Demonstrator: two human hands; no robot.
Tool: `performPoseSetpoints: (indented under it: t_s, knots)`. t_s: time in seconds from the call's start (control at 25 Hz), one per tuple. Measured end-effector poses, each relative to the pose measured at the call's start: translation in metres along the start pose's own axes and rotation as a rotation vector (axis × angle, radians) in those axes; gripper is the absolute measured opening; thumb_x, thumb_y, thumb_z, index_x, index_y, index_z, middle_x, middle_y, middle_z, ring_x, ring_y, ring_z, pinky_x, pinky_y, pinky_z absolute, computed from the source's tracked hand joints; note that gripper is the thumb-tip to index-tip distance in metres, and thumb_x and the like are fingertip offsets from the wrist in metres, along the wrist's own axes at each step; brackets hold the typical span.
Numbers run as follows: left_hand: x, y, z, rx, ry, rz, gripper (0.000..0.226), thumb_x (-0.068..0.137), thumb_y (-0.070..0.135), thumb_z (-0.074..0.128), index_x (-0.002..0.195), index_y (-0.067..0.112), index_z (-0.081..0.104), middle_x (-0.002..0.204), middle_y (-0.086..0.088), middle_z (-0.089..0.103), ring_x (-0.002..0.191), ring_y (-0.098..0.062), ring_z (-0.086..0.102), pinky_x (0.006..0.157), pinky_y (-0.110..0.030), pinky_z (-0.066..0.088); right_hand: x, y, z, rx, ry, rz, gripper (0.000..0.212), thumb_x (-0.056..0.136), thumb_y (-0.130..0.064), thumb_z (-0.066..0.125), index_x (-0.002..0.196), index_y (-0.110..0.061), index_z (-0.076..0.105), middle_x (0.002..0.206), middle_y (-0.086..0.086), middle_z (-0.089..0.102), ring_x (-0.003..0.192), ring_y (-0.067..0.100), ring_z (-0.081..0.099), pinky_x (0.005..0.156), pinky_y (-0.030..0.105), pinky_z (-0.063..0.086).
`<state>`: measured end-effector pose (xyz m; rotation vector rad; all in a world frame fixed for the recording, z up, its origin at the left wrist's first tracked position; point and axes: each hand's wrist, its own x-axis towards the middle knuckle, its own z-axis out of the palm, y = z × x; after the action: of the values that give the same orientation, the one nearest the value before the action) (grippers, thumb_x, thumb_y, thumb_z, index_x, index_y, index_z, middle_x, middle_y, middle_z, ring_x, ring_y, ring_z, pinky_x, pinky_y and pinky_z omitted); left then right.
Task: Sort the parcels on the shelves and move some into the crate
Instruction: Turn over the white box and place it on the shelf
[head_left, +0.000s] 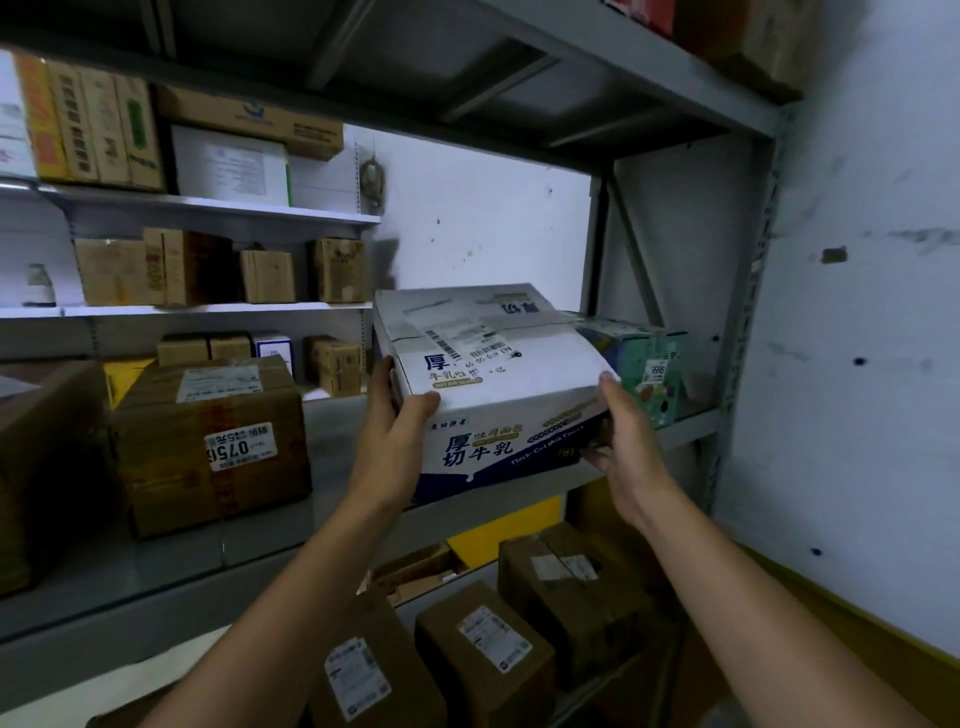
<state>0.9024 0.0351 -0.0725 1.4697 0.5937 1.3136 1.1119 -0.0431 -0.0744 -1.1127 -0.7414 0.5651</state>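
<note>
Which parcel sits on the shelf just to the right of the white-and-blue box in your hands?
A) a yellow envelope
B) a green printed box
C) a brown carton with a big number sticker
B: the green printed box stands on the shelf just right of the white-and-blue box, which the left hand and right hand grip.

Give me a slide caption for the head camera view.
Left hand and right hand grip a white box at a grey shelf.
</note>
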Motion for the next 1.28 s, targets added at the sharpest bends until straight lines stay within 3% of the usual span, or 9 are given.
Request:
performPoseSetpoints:
  t_s: [0.16,0.28,0.36,0.48,0.6,0.68,0.76,1.04,1.28]
  knots:
    - [-0.015,-0.008,-0.013,0.025,-0.126,0.192,0.085,0.072,0.02,0.058,0.147,0.047,0.031,0.142,0.014,0.055,0.128,-0.02,0.058,0.099,-0.045,0.054,-0.023,-0.004,-0.016,0.018,0.016,-0.006,0.069,0.078,-0.066,0.068,0.134,-0.027,0.059,0.135,-0.003,0.061,0.121,0.017,0.057,0.108,0.049,0.046]
    - [-0.021,-0.009,-0.018,-0.006,-0.228,0.224,0.099,0.062,0.021,0.062,0.152,0.045,0.029,0.148,0.006,0.052,0.133,-0.025,0.055,0.097,-0.046,0.055,-0.033,-0.005,-0.029,0.057,0.062,-0.001,0.062,0.084,-0.048,0.073,0.135,-0.017,0.059,0.126,0.004,0.069,0.116,0.023,0.064,0.105,0.049,0.049]
    - [-0.025,-0.009,-0.015,-0.026,-0.22,0.196,0.089,0.066,0.028,0.066,0.147,0.047,0.035,0.144,0.005,0.057,0.131,-0.025,0.057,0.099,-0.047,0.052,-0.039,-0.007,-0.04,0.084,0.071,0.005,0.043,0.09,-0.032,0.07,0.127,-0.012,0.063,0.116,0.007,0.073,0.111,0.025,0.067,0.098,0.045,0.052]
    - [-0.032,-0.002,-0.002,-0.032,-0.078,0.111,0.061,0.081,0.054,0.074,0.136,0.047,0.047,0.131,0.008,0.067,0.119,-0.02,0.066,0.093,-0.047,0.057,-0.052,-0.01,-0.044,0.063,-0.017,-0.013,0.017,0.095,-0.014,0.062,0.112,-0.015,0.065,0.105,0.008,0.073,0.099,0.025,0.067,0.079,0.037,0.054]
    - [-0.034,0.004,0.008,-0.008,0.049,0.1,0.036,0.095,0.041,0.059,0.13,0.039,0.055,0.117,0.008,0.073,0.103,-0.014,0.073,0.083,-0.04,0.062,-0.059,-0.011,-0.04,-0.027,-0.081,-0.017,0.027,0.091,-0.03,0.064,0.116,-0.021,0.062,0.108,0.006,0.072,0.101,0.025,0.068,0.078,0.037,0.052]
    - [-0.037,0.006,0.009,0.018,0.035,0.105,0.029,0.101,0.03,0.054,0.129,0.035,0.058,0.11,0.006,0.076,0.095,-0.013,0.075,0.075,-0.034,0.063,-0.06,-0.014,-0.037,-0.115,-0.084,-0.011,0.049,0.081,-0.057,0.063,0.121,-0.029,0.061,0.11,0.001,0.073,0.102,0.023,0.069,0.081,0.038,0.054]
    - [-0.039,0.006,0.007,0.036,-0.002,0.096,0.025,0.102,0.028,0.053,0.124,0.035,0.061,0.105,0.007,0.078,0.092,-0.015,0.076,0.073,-0.034,0.062,-0.061,-0.017,-0.036,-0.152,-0.062,-0.008,0.051,0.076,-0.067,0.059,0.116,-0.037,0.061,0.107,-0.002,0.074,0.098,0.021,0.071,0.081,0.038,0.055]
    - [-0.047,0.01,0.003,0.017,0.001,0.06,0.017,0.103,0.027,0.053,0.114,0.035,0.064,0.094,0.012,0.079,0.083,-0.012,0.076,0.06,-0.022,0.058,-0.063,-0.017,-0.035,-0.151,-0.062,-0.017,0.029,0.093,-0.055,0.056,0.108,-0.032,0.067,0.1,-0.003,0.078,0.091,0.019,0.074,0.083,0.041,0.059]
    - [-0.051,0.017,-0.002,0.025,-0.017,0.086,0.018,0.101,0.025,0.055,0.108,0.04,0.064,0.097,0.012,0.078,0.083,-0.012,0.076,0.061,-0.024,0.06,-0.062,-0.014,-0.036,-0.151,-0.095,-0.048,0.029,0.098,-0.048,0.052,0.111,-0.027,0.069,0.096,-0.007,0.079,0.087,0.014,0.075,0.083,0.039,0.058]
